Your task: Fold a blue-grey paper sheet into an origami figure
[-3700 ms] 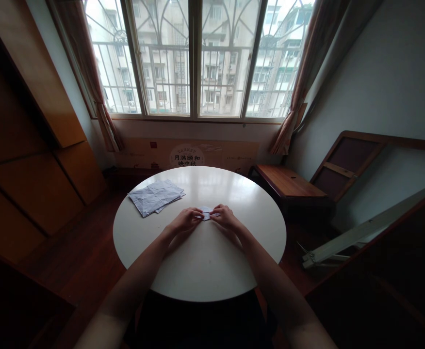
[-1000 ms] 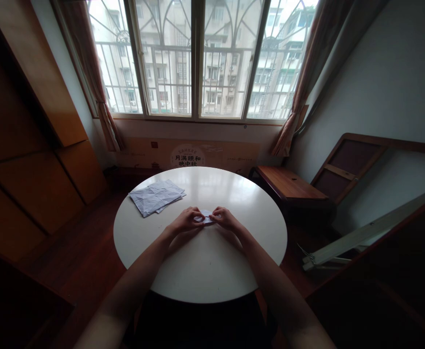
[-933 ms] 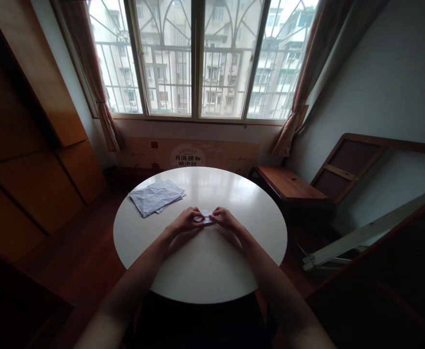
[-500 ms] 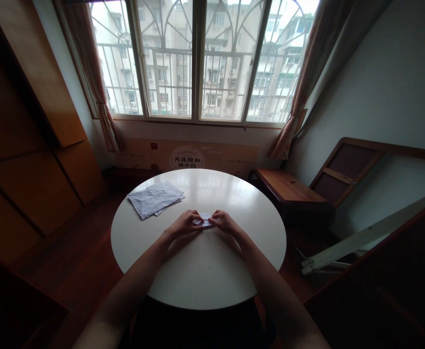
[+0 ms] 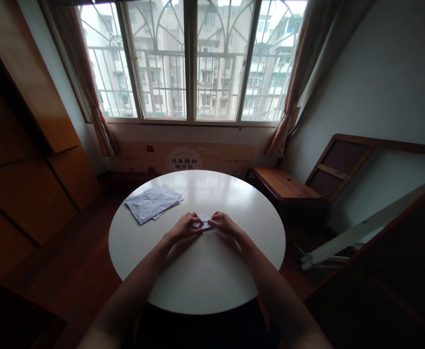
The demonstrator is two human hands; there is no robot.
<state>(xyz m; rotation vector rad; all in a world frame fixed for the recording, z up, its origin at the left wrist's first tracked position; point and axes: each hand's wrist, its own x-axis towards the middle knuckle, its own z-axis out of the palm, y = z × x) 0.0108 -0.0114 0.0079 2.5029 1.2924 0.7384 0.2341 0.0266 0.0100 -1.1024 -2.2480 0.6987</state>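
Observation:
A small folded piece of white paper (image 5: 205,226) is at the middle of the round white table (image 5: 205,286), mostly covered by my fingers. My left hand (image 5: 187,226) pinches its left side between thumb and fingers. On the right side, my right hand (image 5: 222,222) grips it in the same way, the two hands a short gap apart. Both hands are low over the tabletop, and the exact folds are too small to make out. Farther back on the left lies a stack of creased paper sheets (image 5: 153,203).
Beyond the table's right edge stands a low wooden side table (image 5: 285,183), with a wooden frame (image 5: 338,157) leaning on the wall behind it. A printed cardboard panel (image 5: 212,154) is under the window. Cabinets (image 5: 19,198) line the left side.
My head view has turned and tilted slightly, so the room shifts a little in the picture. Both hands stay on the folded paper in nearly the same pose.

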